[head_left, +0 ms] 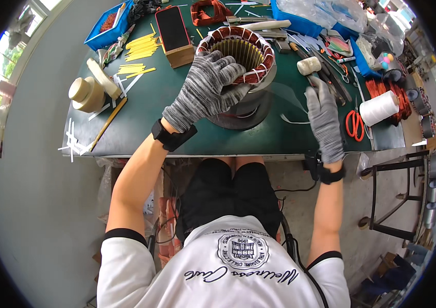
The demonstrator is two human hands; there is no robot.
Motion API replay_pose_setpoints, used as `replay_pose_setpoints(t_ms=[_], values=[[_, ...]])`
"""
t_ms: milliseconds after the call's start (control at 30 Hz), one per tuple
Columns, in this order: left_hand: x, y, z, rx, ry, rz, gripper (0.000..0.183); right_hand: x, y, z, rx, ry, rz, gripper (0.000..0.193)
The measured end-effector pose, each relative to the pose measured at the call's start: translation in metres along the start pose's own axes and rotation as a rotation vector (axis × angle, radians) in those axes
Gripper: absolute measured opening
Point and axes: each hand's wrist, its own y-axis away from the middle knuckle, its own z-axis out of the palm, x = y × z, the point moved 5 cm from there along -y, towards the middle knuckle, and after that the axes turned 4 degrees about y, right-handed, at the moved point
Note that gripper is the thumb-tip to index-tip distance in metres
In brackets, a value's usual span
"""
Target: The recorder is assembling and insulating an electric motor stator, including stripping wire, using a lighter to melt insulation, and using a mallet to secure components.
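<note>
Near the far middle of the bench, a motor stator point(267, 54) with copper windings laced in white cord stands upright on a dark round base point(243, 117). My left hand point(207, 84), in a grey knitted glove, is closed over its near left rim, fingers bent over the windings and thumb lower on the near side. Farther right, my gloved right hand point(324, 115) has its fingers round the handle of a small mallet with a white head point(308, 65); the glove hides most of the handle. Red-handled scissors point(354, 126) lie just right of that hand.
A phone point(172, 30) leans on a wooden block point(179, 57) beside yellow strips point(142, 47). Tape rolls point(87, 95) sit at left, a white thread spool point(379, 108) at right. Blue bins point(106, 32) line the back. A dark-framed stool point(395, 197) stands right of the bench.
</note>
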Motion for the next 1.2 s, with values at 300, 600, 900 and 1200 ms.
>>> replay_pose_setpoints(t_ms=[300, 600, 900, 1200], values=[[-0.001, 0.004, -0.007, 0.105, -0.027, -0.11, 0.027, -0.031, -0.012, 0.027, -0.005, -0.833, 0.251, 0.01], [-0.006, 0.005, -0.002, 0.005, 0.04, -0.17, 0.03, -0.052, -0.028, 0.038, -0.003, -0.781, 0.167, 0.007], [-0.004, 0.006, 0.002, 0.034, 0.027, -0.176, 0.03, -0.075, -0.026, 0.026, 0.108, -0.433, 0.136, 0.012], [-0.004, 0.012, 0.005, 0.068, -0.101, -0.155, 0.039, -0.119, -0.04, 0.03, 0.142, 0.353, -0.506, 0.021]])
